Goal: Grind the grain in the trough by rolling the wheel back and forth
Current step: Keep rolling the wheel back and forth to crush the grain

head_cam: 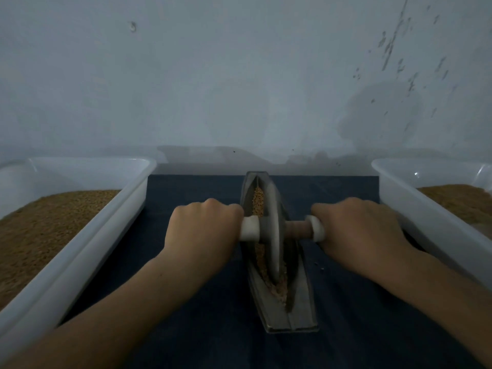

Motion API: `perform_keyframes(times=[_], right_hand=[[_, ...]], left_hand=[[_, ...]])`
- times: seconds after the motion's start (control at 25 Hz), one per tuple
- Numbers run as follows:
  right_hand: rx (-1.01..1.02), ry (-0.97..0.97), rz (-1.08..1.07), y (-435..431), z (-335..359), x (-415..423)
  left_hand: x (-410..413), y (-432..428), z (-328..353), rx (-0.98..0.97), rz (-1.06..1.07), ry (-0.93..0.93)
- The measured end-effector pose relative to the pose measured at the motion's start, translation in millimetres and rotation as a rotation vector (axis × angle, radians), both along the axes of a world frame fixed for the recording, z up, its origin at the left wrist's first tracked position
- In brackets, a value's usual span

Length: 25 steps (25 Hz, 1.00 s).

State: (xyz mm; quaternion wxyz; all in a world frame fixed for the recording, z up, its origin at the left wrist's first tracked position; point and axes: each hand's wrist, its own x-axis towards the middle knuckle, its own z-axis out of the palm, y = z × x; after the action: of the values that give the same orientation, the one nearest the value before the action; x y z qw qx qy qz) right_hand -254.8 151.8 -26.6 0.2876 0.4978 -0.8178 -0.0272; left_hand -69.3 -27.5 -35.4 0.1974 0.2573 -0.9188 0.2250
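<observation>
At mid-trough (300, 302), left hand (202, 230) and right hand (356, 230) held the wheel (274, 230) axle (298, 229) in full grip — next grinding roll probably toward twelve o'clock.

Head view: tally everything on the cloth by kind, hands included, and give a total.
tubs: 2
trough: 1
wheel: 1
hands: 2
Total: 6
</observation>
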Motion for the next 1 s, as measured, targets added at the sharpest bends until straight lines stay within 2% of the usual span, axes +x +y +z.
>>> perform_keyframes(times=[0.28, 0.48, 0.68, 0.8, 1.0], right_hand=[[-0.068, -0.132, -0.108, -94.2, 7.8, -54.1], [-0.016, -0.181, -0.043, -44.6, -2.6, -28.2], [0.028, -0.04, 0.013, 13.4, 5.8, 9.1], [0.071, -0.047, -0.045, -5.1, 8.3, 2.1], [0.024, -0.172, -0.113, -82.2, 13.2, -41.4]], left_hand=[[-70.8, -61.6, 14.2, 0.028, 0.063, 0.058], [-35.3, -29.4, 13.2, 0.043, -0.003, -0.012], [7.5, 4.8, 4.0, 0.058, -0.037, -0.055], [-4.2, -10.4, 1.6, 0.08, -0.004, -0.019], [-60.0, -51.7, 6.6, 0.077, 0.071, 0.044]])
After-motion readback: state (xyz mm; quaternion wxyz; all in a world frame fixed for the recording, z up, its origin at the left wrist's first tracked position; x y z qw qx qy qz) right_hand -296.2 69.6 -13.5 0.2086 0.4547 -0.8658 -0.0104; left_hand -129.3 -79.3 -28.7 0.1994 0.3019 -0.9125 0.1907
